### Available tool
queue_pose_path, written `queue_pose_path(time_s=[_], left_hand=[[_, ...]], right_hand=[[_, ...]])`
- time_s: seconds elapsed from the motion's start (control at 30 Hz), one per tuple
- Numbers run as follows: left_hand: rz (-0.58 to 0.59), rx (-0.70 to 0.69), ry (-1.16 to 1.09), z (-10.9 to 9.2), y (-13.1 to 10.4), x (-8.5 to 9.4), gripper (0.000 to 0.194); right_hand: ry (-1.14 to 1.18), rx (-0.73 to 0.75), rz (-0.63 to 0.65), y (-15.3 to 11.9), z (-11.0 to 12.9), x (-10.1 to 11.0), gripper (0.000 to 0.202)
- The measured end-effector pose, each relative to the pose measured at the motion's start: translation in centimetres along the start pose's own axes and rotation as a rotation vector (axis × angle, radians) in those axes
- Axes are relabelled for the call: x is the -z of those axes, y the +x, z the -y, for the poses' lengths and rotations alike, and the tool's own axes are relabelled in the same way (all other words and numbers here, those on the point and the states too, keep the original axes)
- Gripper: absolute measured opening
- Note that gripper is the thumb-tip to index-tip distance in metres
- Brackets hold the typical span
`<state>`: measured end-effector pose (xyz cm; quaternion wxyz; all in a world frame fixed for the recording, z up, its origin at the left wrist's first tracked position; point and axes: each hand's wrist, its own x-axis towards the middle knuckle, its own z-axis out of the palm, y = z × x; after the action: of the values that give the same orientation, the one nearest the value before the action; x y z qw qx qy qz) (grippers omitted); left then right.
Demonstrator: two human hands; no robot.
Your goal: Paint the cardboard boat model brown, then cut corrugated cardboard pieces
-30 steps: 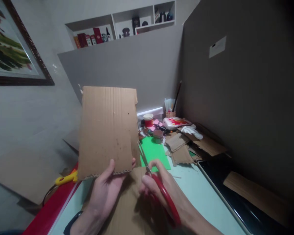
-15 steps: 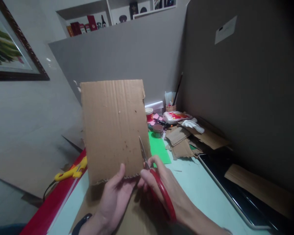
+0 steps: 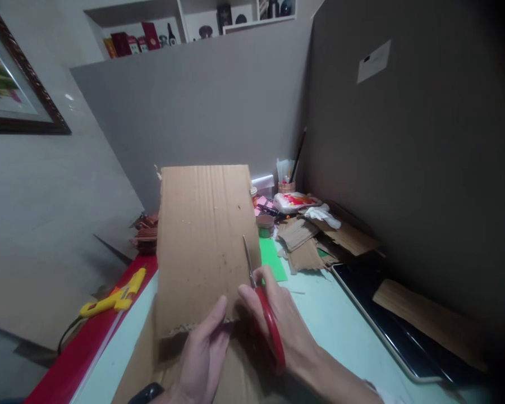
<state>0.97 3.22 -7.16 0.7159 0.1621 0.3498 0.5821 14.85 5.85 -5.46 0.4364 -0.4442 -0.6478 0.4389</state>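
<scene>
A rectangular piece of brown cardboard [image 3: 202,241] is held up, tilted away from me, with a ragged lower edge. My left hand [image 3: 204,353] grips that lower edge, thumb on the near face and the other fingers behind. My right hand [image 3: 284,320] is closed round the red-handled scissors [image 3: 273,334], which point upward. One blade lies over the near face close to the right edge; the other blade cannot be seen. Beneath both hands, another cardboard sheet [image 3: 138,359] lies on the pale table.
A yellow glue gun [image 3: 115,297] rests on a red strip at the left. Green paper [image 3: 272,261], cardboard scraps [image 3: 305,252] and a small jar [image 3: 265,224] are beyond my right hand. A dark glossy panel [image 3: 362,303] lies at the right. Grey partitions [image 3: 219,101] rise behind.
The cardboard has come lower and leans farther back, its top edge dropping. Both hands moved slightly with it, the scissors staying near its right edge. The view has shifted a little.
</scene>
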Motion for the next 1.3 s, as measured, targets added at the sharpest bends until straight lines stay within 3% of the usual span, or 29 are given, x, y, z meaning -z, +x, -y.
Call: queue_pose_path(time_s=[0.1, 0.4, 0.67, 0.87, 1.0, 1.2, 1.3], left_hand=[[-0.014, 0.021, 0.012, 0.2, -0.1, 0.0, 0.028], [0.098, 0.066, 0.001, 0.2, 0.3, 0.1, 0.037], [0.057, 0.04, -0.01, 0.7, 0.4, 0.5, 0.039], [-0.038, -0.036, 0.067, 0.6, 0.6, 0.3, 0.036], [0.038, -0.024, 0.138, 0.2, 0.5, 0.2, 0.037], [0.183, 0.049, 0.111, -1.9, -2.3, 1.8, 0.038], [0.075, -0.199, -0.022, -4.7, -4.2, 3.1, 0.045]], right_hand=[[0.01, -0.005, -0.025, 0.2, -0.3, -0.3, 0.026], [-0.033, -0.003, -0.122, 1.0, -1.4, -1.6, 0.028], [-0.067, -0.026, -0.196, 1.2, -2.0, -2.5, 0.028], [-0.061, -0.023, -0.226, 2.0, -2.8, -3.3, 0.031], [-0.03, 0.001, -0.214, 2.0, -2.8, -2.9, 0.032], [0.007, 0.062, -0.16, 1.5, -2.4, -1.7, 0.032], [0.016, 0.074, -0.128, 1.3, -2.0, -1.0, 0.034]])
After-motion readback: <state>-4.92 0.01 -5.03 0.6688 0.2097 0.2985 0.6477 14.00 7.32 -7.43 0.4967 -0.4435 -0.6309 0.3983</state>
